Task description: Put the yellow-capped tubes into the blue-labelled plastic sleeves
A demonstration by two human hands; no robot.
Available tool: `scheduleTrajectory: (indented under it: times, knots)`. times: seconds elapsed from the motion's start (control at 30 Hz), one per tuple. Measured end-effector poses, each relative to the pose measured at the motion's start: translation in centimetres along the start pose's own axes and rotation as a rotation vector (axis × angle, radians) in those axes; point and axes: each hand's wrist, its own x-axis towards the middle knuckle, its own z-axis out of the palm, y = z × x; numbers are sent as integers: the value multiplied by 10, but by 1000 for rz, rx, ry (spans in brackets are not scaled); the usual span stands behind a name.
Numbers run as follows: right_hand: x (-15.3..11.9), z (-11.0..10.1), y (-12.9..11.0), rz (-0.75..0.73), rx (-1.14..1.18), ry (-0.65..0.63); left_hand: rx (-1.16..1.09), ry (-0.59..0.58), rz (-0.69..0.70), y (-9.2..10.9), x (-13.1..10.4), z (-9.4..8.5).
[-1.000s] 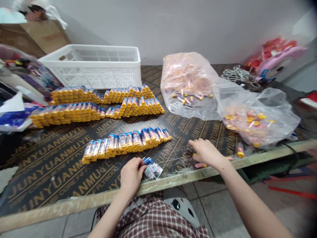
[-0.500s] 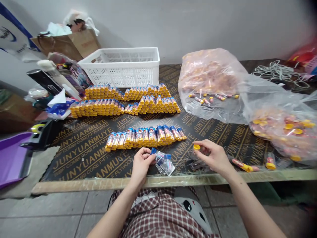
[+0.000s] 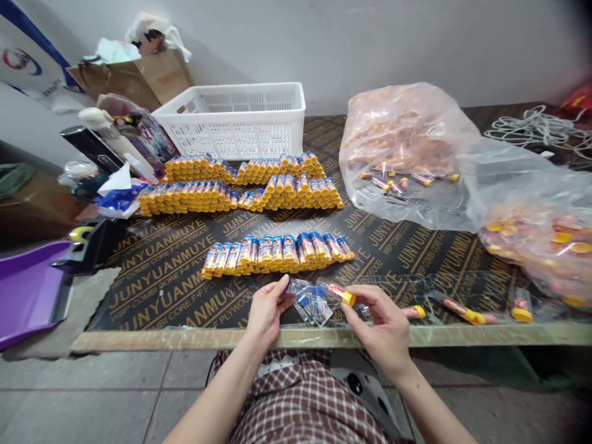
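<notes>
My right hand (image 3: 380, 328) pinches a small clear tube (image 3: 337, 291) by its yellow cap; the tube has red and white print and points left. My left hand (image 3: 269, 311) is closed on the edge of a clear plastic sleeve (image 3: 300, 286), partly hidden by the fingers. The tube's clear end lies close to that sleeve; whether they touch I cannot tell. Under both hands lies a little pile of flat printed sleeves (image 3: 315, 309). Beyond them stands a stacked row of wrapped tubes (image 3: 271, 251) with blue tops and yellow caps.
More wrapped tubes (image 3: 189, 197) are stacked before a white plastic basket (image 3: 240, 126). Large clear bags (image 3: 407, 129) of yellow-capped tubes lie on the right. Loose tubes (image 3: 522, 306) lie near the table's front edge (image 3: 185, 339). A purple dustpan (image 3: 32, 290) is at the left.
My right hand has moved left, bringing the yellow-capped tube beside my left hand. The sleeve in my left hand now shows its clear part, and the view has shifted slightly.
</notes>
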Motion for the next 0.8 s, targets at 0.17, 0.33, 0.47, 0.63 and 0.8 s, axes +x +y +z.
scheduleTrajectory:
  times: [0.17, 0.33, 0.47, 0.63, 0.8]
  knots:
    - [-6, 4, -5, -195, -61, 41, -10, 28, 14, 0, 0, -1]
    - [-7, 10, -11, -287, -80, -27, 11, 25, 47, -4, -1, -1]
    - [-12, 14, -12, -247, -40, -121, 35, -42, 99, -6, -8, 4]
    - [-14, 14, -7, -236, 11, -254, 58, -181, 77, -2, -17, 10]
    - [-9, 14, -2, -250, -25, -265, 107, -264, 40, 5, -23, 12]
